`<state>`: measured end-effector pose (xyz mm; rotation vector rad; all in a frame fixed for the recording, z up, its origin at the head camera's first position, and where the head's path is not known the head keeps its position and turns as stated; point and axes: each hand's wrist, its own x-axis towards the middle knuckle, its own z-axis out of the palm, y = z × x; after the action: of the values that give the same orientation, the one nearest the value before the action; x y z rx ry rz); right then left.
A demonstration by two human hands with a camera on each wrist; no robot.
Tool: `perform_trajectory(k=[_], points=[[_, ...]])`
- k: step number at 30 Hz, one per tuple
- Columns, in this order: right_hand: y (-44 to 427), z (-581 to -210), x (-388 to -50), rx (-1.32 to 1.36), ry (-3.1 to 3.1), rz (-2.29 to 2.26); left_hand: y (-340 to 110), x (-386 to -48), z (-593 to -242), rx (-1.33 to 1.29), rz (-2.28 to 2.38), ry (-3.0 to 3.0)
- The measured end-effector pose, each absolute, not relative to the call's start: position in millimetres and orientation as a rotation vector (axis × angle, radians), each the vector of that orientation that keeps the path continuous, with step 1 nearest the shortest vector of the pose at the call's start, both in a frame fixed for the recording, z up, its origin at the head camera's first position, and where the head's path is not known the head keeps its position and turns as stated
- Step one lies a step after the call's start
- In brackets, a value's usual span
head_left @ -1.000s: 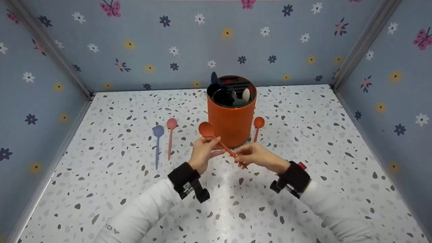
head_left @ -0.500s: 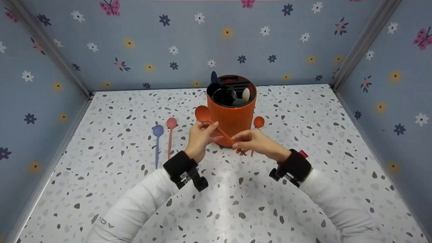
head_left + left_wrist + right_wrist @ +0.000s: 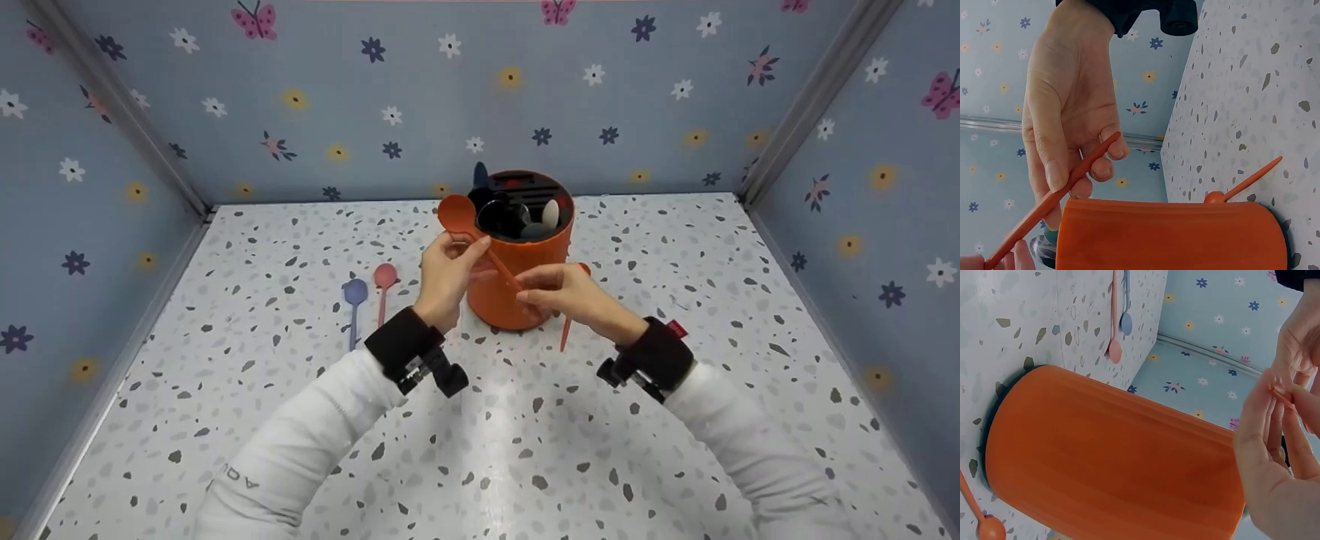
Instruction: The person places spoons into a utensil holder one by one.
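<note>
My left hand (image 3: 444, 279) pinches a large orange spoon (image 3: 454, 214) by the handle just below its bowl. The fingers of my right hand (image 3: 577, 298) pinch the same handle lower down; in the left wrist view its tip pokes past that right hand (image 3: 1075, 95). The spoon is held tilted, its bowl up and left, in front of an orange utensil holder (image 3: 499, 309). That bowl is level with the holder's rim, outside it at the left. Several utensils, among them a cream-tipped one (image 3: 550, 214), stand in the holder's black top.
A smaller orange spoon (image 3: 565, 334) lies right of the holder, partly behind my right hand. To the left, a blue spoon (image 3: 355, 292) and a pink spoon (image 3: 385, 277) lie on the speckled table (image 3: 285, 315). Flower-patterned walls (image 3: 420, 90) enclose the back and sides.
Both hands have risen and moved away from me with the large orange spoon. Its bowl has gone from the holder's lower front up to rim height. The other spoons have stayed put.
</note>
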<state>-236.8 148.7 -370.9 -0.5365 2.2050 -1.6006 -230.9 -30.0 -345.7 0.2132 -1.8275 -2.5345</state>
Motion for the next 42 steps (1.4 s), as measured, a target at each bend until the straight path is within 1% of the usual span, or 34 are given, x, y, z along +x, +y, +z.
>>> perform_trajectory(k=[9,14,21,26,30,35,42], points=[[148.8,-364.7,-241.9,-0.641,2.313,-1.622,-26.2,-239.7,-326.1,0.029,-2.43,-1.87],[153.2,-365.1,-242.6,-0.654,2.371,-1.544,-26.4,-246.8,-312.5,-0.098,-2.329,-1.885],[153.9,-353.7,-223.9,-0.76,2.451,-1.331,-27.9,-259.3,-298.2,-0.279,-2.052,-1.93],[160.5,-381.5,-226.8,-0.836,2.522,-1.187,-27.8,-272.2,-297.9,-0.288,-1.816,-1.982],[167.6,-404.2,-231.2,-0.817,2.492,-1.15,-27.7,-279.2,-300.2,-0.26,-1.786,-1.959],[175.2,-418.5,-230.5,-0.78,2.463,-1.127,-26.4,-283.4,-304.2,-0.255,-1.77,-1.965],[180.8,-434.6,-226.7,-0.744,2.415,-1.12,-23.5,-282.5,-319.0,-0.301,-1.606,-2.045]])
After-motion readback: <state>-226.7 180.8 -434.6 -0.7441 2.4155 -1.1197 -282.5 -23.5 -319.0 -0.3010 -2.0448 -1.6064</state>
